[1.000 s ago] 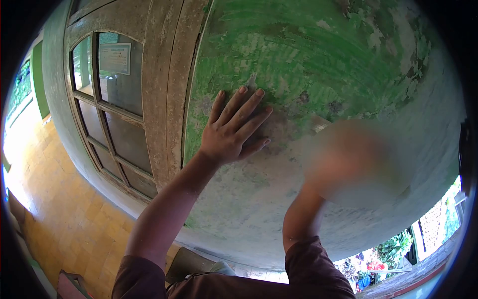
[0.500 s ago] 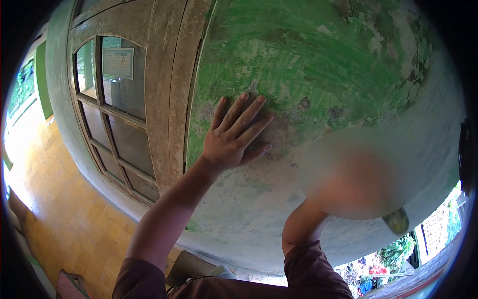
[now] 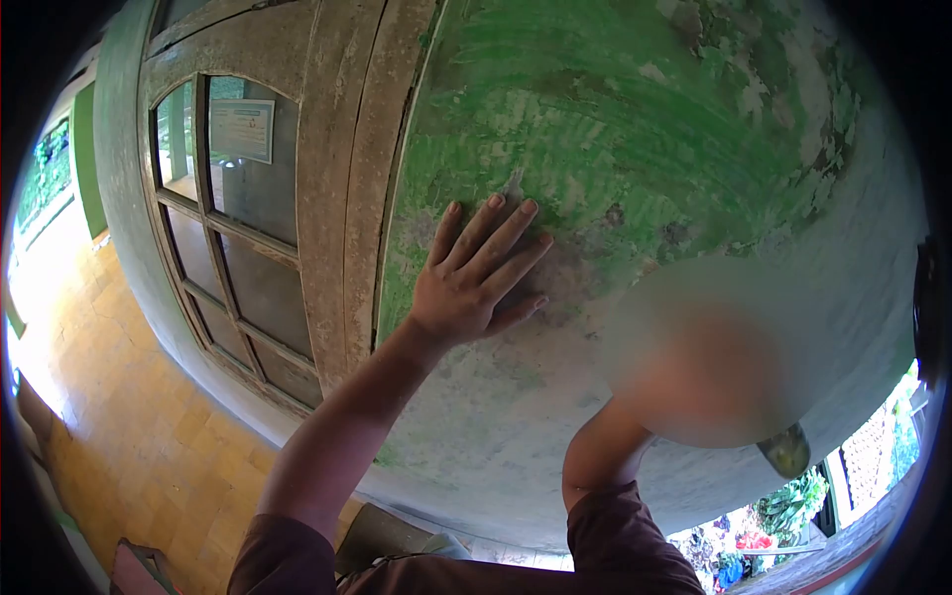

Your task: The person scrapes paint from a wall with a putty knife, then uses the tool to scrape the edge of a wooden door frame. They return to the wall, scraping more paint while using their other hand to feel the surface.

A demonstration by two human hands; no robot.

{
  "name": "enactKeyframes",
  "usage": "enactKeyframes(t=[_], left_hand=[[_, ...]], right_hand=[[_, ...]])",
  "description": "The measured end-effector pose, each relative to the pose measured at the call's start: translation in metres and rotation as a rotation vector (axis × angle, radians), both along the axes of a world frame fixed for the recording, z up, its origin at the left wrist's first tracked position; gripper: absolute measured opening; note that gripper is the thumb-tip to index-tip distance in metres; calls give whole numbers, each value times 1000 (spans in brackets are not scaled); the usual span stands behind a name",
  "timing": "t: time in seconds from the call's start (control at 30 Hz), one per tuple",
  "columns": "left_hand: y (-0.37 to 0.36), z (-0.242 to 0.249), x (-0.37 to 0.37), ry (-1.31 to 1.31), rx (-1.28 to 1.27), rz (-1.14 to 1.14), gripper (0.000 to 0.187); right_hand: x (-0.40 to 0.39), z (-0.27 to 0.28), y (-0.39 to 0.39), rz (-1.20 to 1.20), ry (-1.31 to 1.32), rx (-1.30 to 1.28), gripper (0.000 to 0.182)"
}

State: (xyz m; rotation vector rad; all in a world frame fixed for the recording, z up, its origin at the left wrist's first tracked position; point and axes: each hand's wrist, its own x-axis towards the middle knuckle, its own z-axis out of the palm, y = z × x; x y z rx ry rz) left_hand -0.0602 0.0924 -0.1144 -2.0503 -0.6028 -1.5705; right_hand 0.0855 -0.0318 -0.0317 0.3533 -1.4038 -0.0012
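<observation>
Mid-scrape on the peeling green wall (image 3: 635, 109) — your left hand (image 3: 466, 288) is braced flat at 9 o'clock, fingers spread, your blurred right hand (image 3: 699, 367) has an unreadable grip, its scraper blade (image 3: 788, 451) points toward 5 o'clock — next stroke likely needs firm pressure.

wall (image 3: 635, 149): old and curved-looking, green paint on top, worn and flaking, grey and bare lower down
left hand (image 3: 466, 283): flat on the wall, fingers spread, pointing up
right hand (image 3: 699, 362): blurred, close to the wall
tool (image 3: 785, 449): dull metal tip sticking out under the right hand
</observation>
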Motion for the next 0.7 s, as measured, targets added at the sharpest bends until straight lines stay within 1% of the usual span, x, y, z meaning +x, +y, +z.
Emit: enactKeyframes(t=[0.03,0.1,0.13,0.2,0.23,0.3,0.33,0.4,0.43,0.5,0.53,0.6,0.63,0.7], left_hand=[[0,0,-1,0,-2,1,58],[0,0,1,-5,1,8,58],[-1,0,2,-6,2,2,58],[-2,1,0,2,-6,5,58],[-1,2,0,-2,1,9,58],[0,0,1,-2,10,0,59],[0,0,0,3,7,-1,59],[-1,1,0,6,-9,5,59],[-1,1,0,5,-4,8,59],[1,0,1,19,13,18,58],[1,1,0,17,21,24,58],[0,0,1,5,7,13,60],[-2,-1,1,12,7,11,60],[-2,1,1,-1,-5,4,59]], right_hand=[[-1,2,7,1,0,-2,28],[0,4,22,-267,114,-248,29],[1,5,18,-272,114,-246,29],[4,5,9,-76,116,-223,28],[5,5,7,-72,112,-217,28],[7,2,4,-24,55,-37,28],[7,2,9,-25,60,-40,28],[5,7,21,-193,76,-266,26],[6,6,18,-191,75,-261,26],[8,1,8,-39,63,-72,25],[8,1,14,-33,61,-64,25],[9,-4,28,-166,174,-148,25],[7,-5,28,-167,181,-148,25],[1,-1,29,-70,111,-243,25]])
